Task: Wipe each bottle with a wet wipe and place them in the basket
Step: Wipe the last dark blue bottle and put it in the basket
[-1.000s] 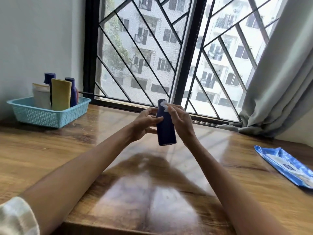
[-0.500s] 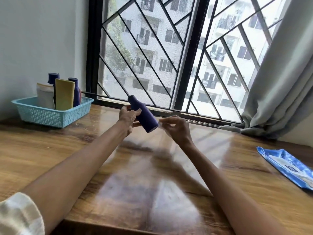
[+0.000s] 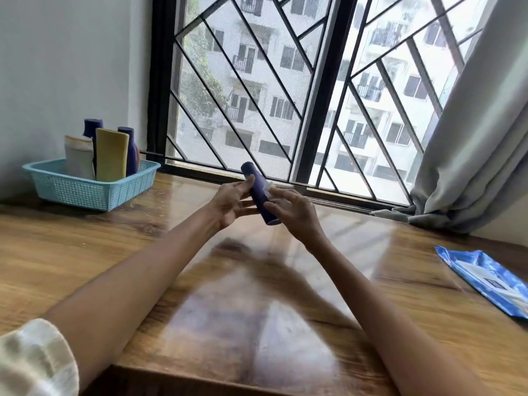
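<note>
The dark blue bottle (image 3: pixel 259 192) is held tilted in the air above the wooden table (image 3: pixel 85 252), near the window, well apart from the turquoise basket (image 3: pixel 85 192) where four other bottles already stand. The left hand (image 3: pixel 231 204) grips it loosely, thumb on its upper part and fingers behind. The right hand (image 3: pixel 294 210) pinches a small white wet wipe (image 3: pixel 268 187) against its side. To wipe well, I judge the left hand should turn the bottle slowly while the wipe runs its full length, cap and base included, with the support firm enough that the damp surface does not slip.
</note>
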Demonstrator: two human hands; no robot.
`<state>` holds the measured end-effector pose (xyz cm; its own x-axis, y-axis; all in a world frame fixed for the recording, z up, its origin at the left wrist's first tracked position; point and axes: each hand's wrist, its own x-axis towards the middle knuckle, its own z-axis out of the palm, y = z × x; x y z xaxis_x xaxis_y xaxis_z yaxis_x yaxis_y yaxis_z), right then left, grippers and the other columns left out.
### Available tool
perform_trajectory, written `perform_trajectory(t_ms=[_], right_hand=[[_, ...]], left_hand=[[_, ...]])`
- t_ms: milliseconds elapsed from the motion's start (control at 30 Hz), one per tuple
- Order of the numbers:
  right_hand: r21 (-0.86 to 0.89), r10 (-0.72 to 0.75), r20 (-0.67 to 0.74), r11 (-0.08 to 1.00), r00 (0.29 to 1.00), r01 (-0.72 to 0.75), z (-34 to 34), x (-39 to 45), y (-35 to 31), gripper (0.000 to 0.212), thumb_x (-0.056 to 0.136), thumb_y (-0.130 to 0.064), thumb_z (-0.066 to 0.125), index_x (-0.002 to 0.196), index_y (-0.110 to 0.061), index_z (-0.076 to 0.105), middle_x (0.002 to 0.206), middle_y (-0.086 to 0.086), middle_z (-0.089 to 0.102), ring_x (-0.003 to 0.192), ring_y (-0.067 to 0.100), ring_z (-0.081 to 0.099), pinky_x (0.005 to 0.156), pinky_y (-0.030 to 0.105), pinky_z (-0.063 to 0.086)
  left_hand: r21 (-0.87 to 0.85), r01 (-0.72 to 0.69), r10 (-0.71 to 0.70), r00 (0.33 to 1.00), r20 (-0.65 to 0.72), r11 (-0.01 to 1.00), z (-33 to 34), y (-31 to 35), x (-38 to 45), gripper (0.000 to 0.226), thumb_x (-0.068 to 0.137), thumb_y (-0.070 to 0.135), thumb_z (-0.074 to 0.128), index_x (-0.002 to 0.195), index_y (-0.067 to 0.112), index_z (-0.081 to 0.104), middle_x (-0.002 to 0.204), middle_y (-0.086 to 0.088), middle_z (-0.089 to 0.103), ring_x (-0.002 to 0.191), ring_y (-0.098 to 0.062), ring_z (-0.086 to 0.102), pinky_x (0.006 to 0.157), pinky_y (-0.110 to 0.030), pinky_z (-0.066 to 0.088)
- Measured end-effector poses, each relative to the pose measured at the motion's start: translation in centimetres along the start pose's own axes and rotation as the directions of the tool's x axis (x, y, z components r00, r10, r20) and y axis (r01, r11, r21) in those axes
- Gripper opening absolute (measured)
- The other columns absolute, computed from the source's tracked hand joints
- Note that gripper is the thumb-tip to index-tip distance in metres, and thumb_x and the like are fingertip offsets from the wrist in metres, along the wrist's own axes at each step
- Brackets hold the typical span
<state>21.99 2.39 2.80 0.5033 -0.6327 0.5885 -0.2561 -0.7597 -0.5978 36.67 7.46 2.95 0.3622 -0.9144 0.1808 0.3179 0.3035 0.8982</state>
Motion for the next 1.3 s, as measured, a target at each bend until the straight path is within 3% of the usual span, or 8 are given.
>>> perform_trajectory(t_ms=[167, 367, 600, 700, 900, 967, 1100, 1300], right_hand=[[0.259, 0.064, 0.03, 0.963, 0.997, -0.07, -1.3, -0.3, -0.4, 0.02, 0.078, -0.032, 0.074, 0.095, -0.022, 0.067, 0.087, 0.005, 0.067, 0.079, 0.013, 0.061, 0.07, 0.032, 0.047], [0.052, 0.001, 0.092, 0.999, 0.996, -0.006, -1.6, -0.4, -0.7, 0.033, 0.079, -0.025, 0.073, 0.108, -0.012, 0.065, 0.097, 0.011, 0.069, 0.09, 0.026, 0.065, 0.079, 0.041, 0.051], [-0.268, -0.211, -0.108, 0.947, 0.972, 0.175, -1.0, -0.3, -1.7, 0.016, 0.076, -0.029, 0.069, 0.088, -0.021, 0.073, 0.077, 0.003, 0.071, 0.069, 0.017, 0.063, 0.061, 0.028, 0.045], [-0.205, -0.236, -0.15, 0.957, 0.96, 0.204, -1.0, 0.1, -2.0, 0.016, 0.077, -0.029, 0.072, 0.074, -0.014, 0.072, 0.071, 0.002, 0.068, 0.06, 0.011, 0.056, 0.055, 0.025, 0.039], [0.009, -0.101, -0.432, 0.993, 0.896, 0.116, -2.3, 0.6, -1.8, 0.02, 0.085, -0.03, 0.067, 0.088, -0.012, 0.073, 0.084, 0.003, 0.069, 0.072, 0.004, 0.057, 0.07, 0.029, 0.048], [-0.024, -0.12, -0.389, 0.992, 0.913, 0.12, -2.5, 0.7, -1.6, 0.025, 0.088, -0.029, 0.064, 0.103, -0.011, 0.071, 0.095, 0.006, 0.067, 0.081, 0.005, 0.057, 0.074, 0.025, 0.046], [-0.165, -0.195, -0.055, 0.969, 0.979, 0.183, -1.4, 0.4, -0.7, 0.035, 0.097, -0.028, 0.048, 0.127, -0.012, 0.058, 0.125, 0.008, 0.059, 0.112, 0.018, 0.057, 0.089, 0.024, 0.043], [-0.117, -0.321, -0.068, 0.943, 0.945, 0.312, -1.6, 0.2, -0.5, 0.024, 0.091, -0.021, 0.06, 0.112, -0.013, 0.069, 0.115, 0.002, 0.068, 0.103, 0.004, 0.06, 0.089, 0.021, 0.048]], left_hand=[[-0.13, 0.078, -0.047, 0.973, 0.227, 0.988, -0.3, 0.9, -0.6, 0.032, 0.1, 0.026, 0.036, 0.101, 0.006, 0.06, 0.099, -0.014, 0.068, 0.084, -0.025, 0.068, 0.068, -0.033, 0.058], [0.004, -0.057, 0.054, 0.954, 0.295, 0.998, -0.5, 0.3, -0.6, 0.019, 0.096, 0.011, 0.046, 0.107, 0.005, 0.059, 0.089, -0.004, 0.072, 0.079, -0.023, 0.071, 0.07, -0.033, 0.058], [0.09, -0.074, 0.049, 0.967, 0.251, 0.993, -1.3, 0.1, 0.0, 0.012, 0.082, 0.027, 0.063, 0.09, 0.018, 0.065, 0.094, -0.002, 0.07, 0.086, -0.024, 0.067, 0.076, -0.036, 0.056], [0.141, -0.048, 0.015, 0.974, 0.225, 0.989, -1.2, 0.2, 0.0, 0.023, 0.073, 0.035, 0.06, 0.09, 0.019, 0.063, 0.095, -0.001, 0.067, 0.089, -0.024, 0.064, 0.082, -0.039, 0.053], [0.329, -0.052, -0.065, 0.94, 0.336, 0.943, 0.6, -0.9, -0.8, 0.026, 0.076, 0.033, 0.064, 0.099, 0.022, 0.065, 0.096, -0.007, 0.064, 0.095, -0.037, 0.061, 0.082, -0.044, 0.051], [0.327, -0.04, -0.084, 0.931, 0.356, 0.944, 0.8, -0.9, -0.9, 0.028, 0.078, 0.033, 0.064, 0.103, 0.021, 0.065, 0.098, -0.006, 0.064, 0.094, -0.034, 0.063, 0.077, -0.04, 0.054], [0.3, -0.05, -0.062, 0.934, 0.352, 0.953, 0.9, -0.5, -0.9, 0.03, 0.09, 0.03, 0.059, 0.117, 0.017, 0.061, 0.103, -0.003, 0.066, 0.084, -0.026, 0.067, 0.071, -0.035, 0.055], [0.179, -0.036, -0.013, 0.965, 0.262, 0.983, 0.4, 0.2, -0.7, 0.023, 0.094, 0.029, 0.051, 0.104, 0.012, 0.063, 0.092, -0.003, 0.067, 0.078, -0.024, 0.067, 0.072, -0.035, 0.056]])
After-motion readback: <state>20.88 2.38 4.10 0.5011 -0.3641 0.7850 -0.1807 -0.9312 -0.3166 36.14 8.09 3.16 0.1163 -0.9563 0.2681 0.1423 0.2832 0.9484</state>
